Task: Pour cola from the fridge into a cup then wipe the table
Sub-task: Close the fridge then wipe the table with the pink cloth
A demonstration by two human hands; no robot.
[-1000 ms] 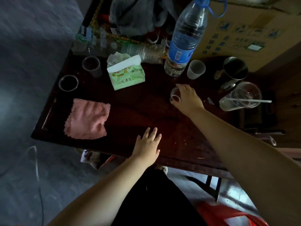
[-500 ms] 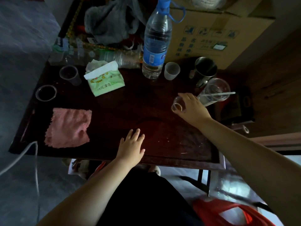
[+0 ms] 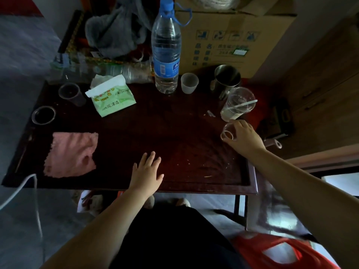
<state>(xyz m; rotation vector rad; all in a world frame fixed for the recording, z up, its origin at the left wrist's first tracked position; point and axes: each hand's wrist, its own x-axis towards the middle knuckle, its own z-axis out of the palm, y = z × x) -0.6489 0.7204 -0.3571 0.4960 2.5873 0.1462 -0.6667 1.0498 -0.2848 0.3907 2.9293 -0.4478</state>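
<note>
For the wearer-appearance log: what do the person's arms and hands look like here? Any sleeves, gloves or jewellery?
Both forearms are bare to the frame's edge, with no sleeves showing. The left hand and right hand wear no gloves, and no ring, watch or bracelet can be seen. Between the arms a black garment shows.

Both forearms are bare as far as they show, from the left hand [image 3: 147, 171] and the right hand [image 3: 242, 136] back. A plain black garment [image 3: 171, 239] covers the body between the forearms. Just behind the left wrist, two pale, rounded shoe tips [image 3: 149, 203] peek out above the garment.
</note>
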